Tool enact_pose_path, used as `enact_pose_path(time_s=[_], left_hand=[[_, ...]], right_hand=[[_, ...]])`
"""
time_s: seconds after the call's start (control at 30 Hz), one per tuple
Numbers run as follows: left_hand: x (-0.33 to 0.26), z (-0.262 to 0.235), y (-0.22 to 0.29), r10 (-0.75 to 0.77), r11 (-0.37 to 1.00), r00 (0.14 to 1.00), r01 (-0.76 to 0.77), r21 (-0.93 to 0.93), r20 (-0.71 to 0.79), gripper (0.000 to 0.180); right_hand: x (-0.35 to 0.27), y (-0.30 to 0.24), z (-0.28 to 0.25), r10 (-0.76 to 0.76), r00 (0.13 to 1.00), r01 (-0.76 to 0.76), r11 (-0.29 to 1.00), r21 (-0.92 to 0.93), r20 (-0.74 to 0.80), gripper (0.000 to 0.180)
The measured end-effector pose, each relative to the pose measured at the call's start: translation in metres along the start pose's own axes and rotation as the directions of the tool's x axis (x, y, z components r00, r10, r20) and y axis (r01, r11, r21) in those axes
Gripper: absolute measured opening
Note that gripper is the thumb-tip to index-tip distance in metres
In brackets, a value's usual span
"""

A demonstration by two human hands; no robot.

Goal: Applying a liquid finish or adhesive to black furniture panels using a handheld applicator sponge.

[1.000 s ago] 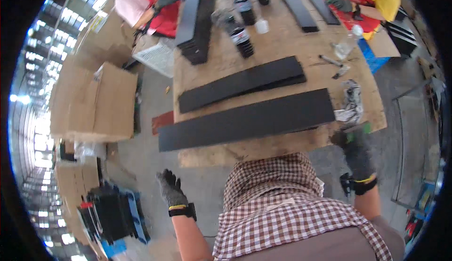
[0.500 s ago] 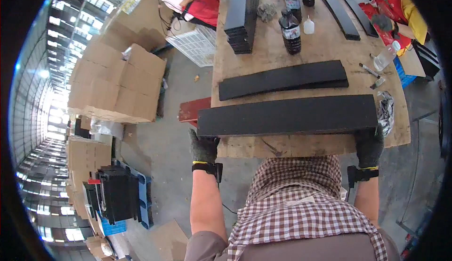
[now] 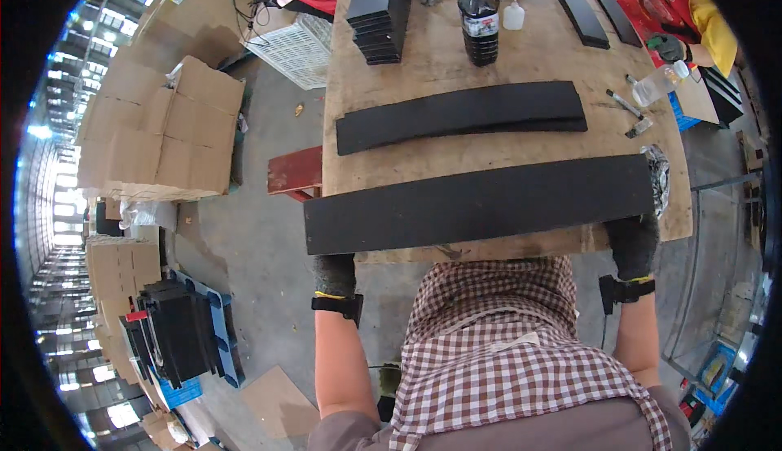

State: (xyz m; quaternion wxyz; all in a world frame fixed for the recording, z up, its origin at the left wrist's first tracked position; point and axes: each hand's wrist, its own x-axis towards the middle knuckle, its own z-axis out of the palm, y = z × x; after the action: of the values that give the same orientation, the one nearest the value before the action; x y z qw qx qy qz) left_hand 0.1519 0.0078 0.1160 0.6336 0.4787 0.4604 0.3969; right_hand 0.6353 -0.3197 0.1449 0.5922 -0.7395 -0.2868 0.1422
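The long black panel [image 3: 481, 204] lies flat across the near edge of the wooden surface [image 3: 456, 146], its left end jutting past the surface's left edge over the concrete floor [image 3: 252, 239]. The left hand [image 3: 335, 273], in a dark glove, sits under that overhanging left end, at the panel's near corner; its fingers are hidden beneath the panel, so whether the grip is closed on it cannot be told. The right hand [image 3: 633, 243], also gloved, meets the panel's right end at the near corner, fingers tucked under the edge out of sight, and its grip likewise cannot be read. The panel thus spans from one hand to the other, both hands at its near long edge. Behind it on the surface lies a second, shorter black strip [image 3: 461, 114], well apart from the hands, and farther back stand a dark bottle [image 3: 479, 13] and a stack of black pieces [image 3: 381, 3]. Cardboard boxes [image 3: 167, 129] are piled on the floor to the left.
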Motion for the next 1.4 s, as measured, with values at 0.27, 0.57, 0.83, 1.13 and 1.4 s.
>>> enact_pose_path(time_s=[0.27,0.57,0.83,1.13,1.4], left_hand=[[-0.013,0.021,0.085,-0.074,0.944,0.996,0.084,-0.318,0.045,0.048],[0.016,0.016,0.077,0.035,0.94,0.966,0.055,-0.336,0.257,0.058],[0.021,0.019,0.068,-0.08,0.791,0.95,0.245,-0.561,0.303,0.045],[0.003,0.021,0.083,-0.009,0.931,0.982,0.078,-0.357,0.19,0.05],[0.001,0.022,0.105,0.032,0.991,0.992,-0.016,-0.135,0.122,0.043]], right_hand=[[-0.033,-0.113,-0.02,-0.241,0.872,0.206,0.97,-0.127,-0.426,0.04],[-0.063,-0.256,0.232,-0.687,0.323,0.834,0.531,0.146,0.651,0.036],[-0.086,-0.255,0.347,-0.589,0.265,0.892,0.451,0.039,0.764,0.033],[-0.082,-0.234,0.292,-0.645,0.32,0.925,0.372,-0.08,0.694,0.033],[-0.082,-0.22,0.304,-0.68,0.364,0.915,0.388,-0.109,0.636,0.036]])
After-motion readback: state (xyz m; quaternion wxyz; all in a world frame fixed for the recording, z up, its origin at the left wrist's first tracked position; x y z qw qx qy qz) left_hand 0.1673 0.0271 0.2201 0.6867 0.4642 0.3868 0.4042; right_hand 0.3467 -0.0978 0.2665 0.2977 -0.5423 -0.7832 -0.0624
